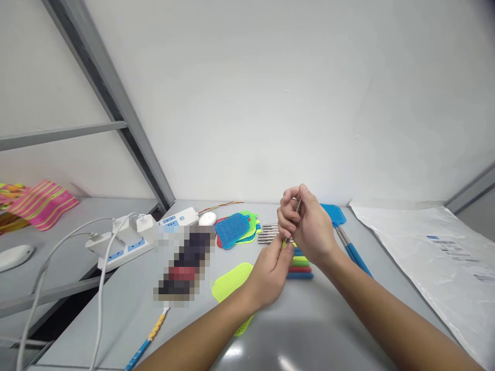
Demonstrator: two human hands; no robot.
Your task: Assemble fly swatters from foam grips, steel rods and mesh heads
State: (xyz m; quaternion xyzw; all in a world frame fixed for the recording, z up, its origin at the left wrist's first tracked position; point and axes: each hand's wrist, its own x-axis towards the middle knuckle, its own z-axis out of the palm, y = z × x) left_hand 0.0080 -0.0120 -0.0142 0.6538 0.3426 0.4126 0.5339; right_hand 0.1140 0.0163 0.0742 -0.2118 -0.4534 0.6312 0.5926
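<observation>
Gripping a slim metal rod (298, 206), the right hand (311, 229) curls its fingers closed about it, above the worktop (328, 319) right of its middle. Below, the left hand (273, 273) pinches a yellow-green tip (285, 242) at the rod's lower end. The rod stands aslant, shiny where fingers leave it visible. Yellow-green mesh (233, 281) shows either side of the left forearm; I cannot tell whether it joins the tip. Behind the hands lie metal rods (267, 237) and blue, green and red handles (300, 261), with stacked mesh heads (233, 230) to their left, nearer the rear edge. A blue paddle (334, 214) lies rightward, near the rear edge. Glossy grey surface runs from the hands to the near edge. A white bag (406, 247) covers the right edge; power strips (127, 252) crowd the left. White wall (270, 103) rises behind the rear edge, a metal post (149, 159) at the rear left corner.
</observation>
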